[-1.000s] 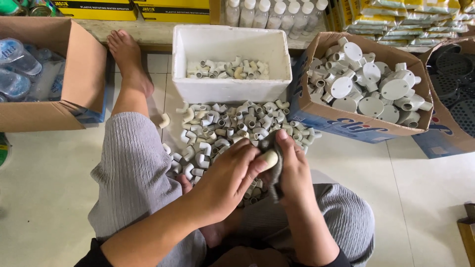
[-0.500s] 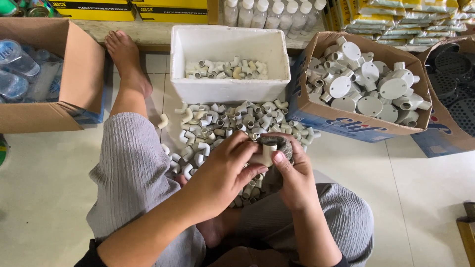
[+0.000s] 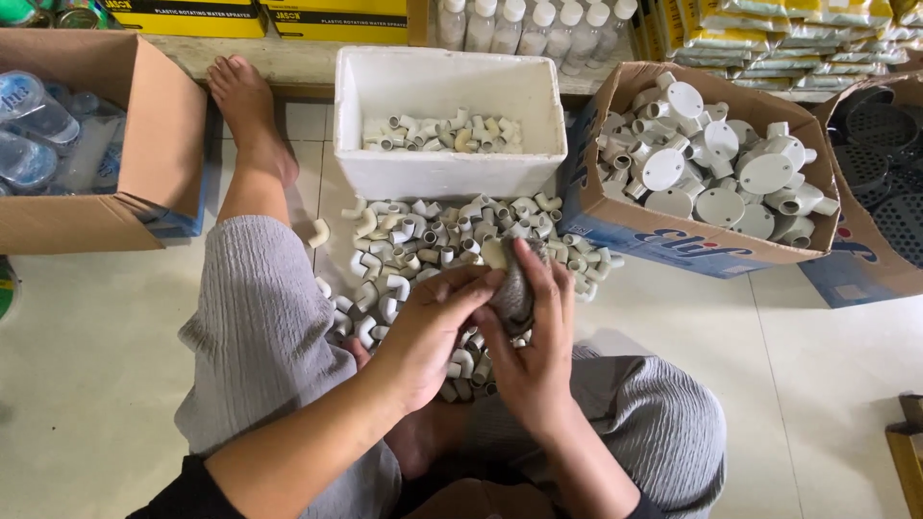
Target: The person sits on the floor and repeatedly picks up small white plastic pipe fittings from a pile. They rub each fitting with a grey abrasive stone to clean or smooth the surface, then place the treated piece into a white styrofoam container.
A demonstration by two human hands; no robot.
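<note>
Item: cream elbow fitting (image 3: 496,253), at centre, being wiped. Left hand (image 3: 433,332) closed around its lower end; right hand (image 3: 532,336) clasps a grey cloth (image 3: 512,288) over it. Next move likely needs turning the fitting. Loose fittings pile (image 3: 423,240), 12 o'clock; white foam box (image 3: 447,178) beyond.

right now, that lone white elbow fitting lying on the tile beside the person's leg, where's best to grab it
Pinch the lone elbow fitting across one of its two straight legs, coming from above. It lies flat on the floor tile, apart from the pile of fittings, so nothing crowds the fingers; the curved bend would likely slip.
</note>
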